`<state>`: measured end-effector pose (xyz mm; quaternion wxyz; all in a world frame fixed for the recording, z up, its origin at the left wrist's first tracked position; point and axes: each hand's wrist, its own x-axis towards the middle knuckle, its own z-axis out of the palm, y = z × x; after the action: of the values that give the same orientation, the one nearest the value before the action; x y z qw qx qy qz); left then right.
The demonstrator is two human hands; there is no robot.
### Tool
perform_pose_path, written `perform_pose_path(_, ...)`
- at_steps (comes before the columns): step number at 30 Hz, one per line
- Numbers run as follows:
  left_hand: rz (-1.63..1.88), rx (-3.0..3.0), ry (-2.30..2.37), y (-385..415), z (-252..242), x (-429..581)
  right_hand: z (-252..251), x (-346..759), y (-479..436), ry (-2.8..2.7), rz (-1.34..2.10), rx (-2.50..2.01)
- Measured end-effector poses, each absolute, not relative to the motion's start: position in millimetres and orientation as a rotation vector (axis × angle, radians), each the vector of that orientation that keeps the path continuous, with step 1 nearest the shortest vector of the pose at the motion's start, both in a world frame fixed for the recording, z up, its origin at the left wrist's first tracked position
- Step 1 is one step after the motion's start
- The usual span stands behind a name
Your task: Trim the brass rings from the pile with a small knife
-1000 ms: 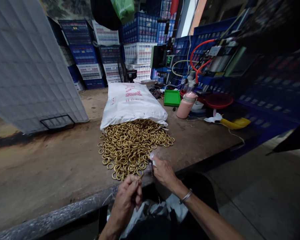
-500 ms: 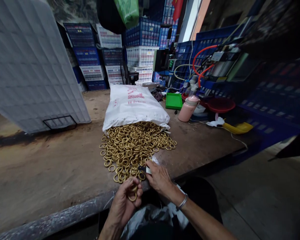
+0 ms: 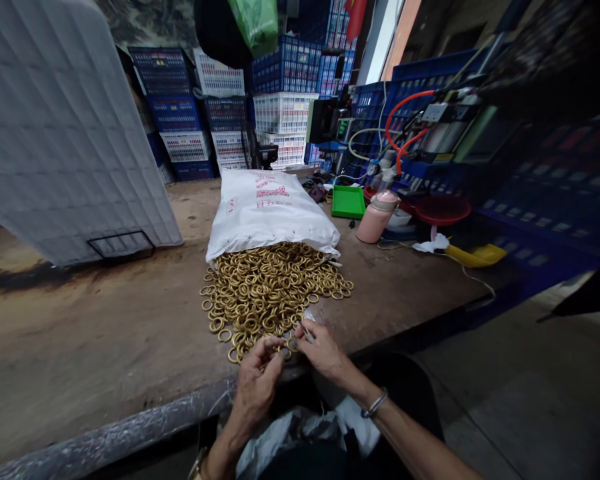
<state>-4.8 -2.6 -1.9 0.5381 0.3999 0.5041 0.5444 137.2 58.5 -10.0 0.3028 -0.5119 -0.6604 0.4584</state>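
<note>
For easy reach, presumably, rings [image 3: 263, 287] are heaped at twelve o'clock from the curled left hand [image 3: 260, 373], contents unclear, while a tool [image 3: 308, 333] is gripped by the right hand [image 3: 325, 352].

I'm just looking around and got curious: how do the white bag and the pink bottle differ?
The white bag is much larger than the pink bottle. The bag lies down, rings at its near end, while the bottle stands. The bag looks creased, the bottle smooth. Both rest on the table.
</note>
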Motion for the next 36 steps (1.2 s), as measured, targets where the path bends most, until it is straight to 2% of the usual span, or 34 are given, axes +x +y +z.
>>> perform_pose_path(5, 1.286, 1.299, 1.222, 1, 1, -4, -8, 134, 48, -1.364, 1.726, -1.31)
perform_pose_path(8, 1.241, 1.367, 1.216, 1, 0, -4, 0, 132, 43, -1.312, 1.835, -1.337)
perform_pose_path(16, 1.214, 1.067, 1.181, 1, -2, 2, 5, 128, 44, -1.718, 1.278, -1.312)
perform_pose_path(22, 1.114, 0.916, 1.083, 1, 0, 5, -2, 129, 45, -1.77, 1.233, -1.314)
perform_pose_path(31, 1.101, 0.698, 0.926, -4, -5, 4, 4, 128, 46, -1.73, 1.385, -1.266)
perform_pose_path(36, 1.107, 0.657, 0.948, -5, -4, 4, 0, 135, 44, -1.879, 1.126, -1.358)
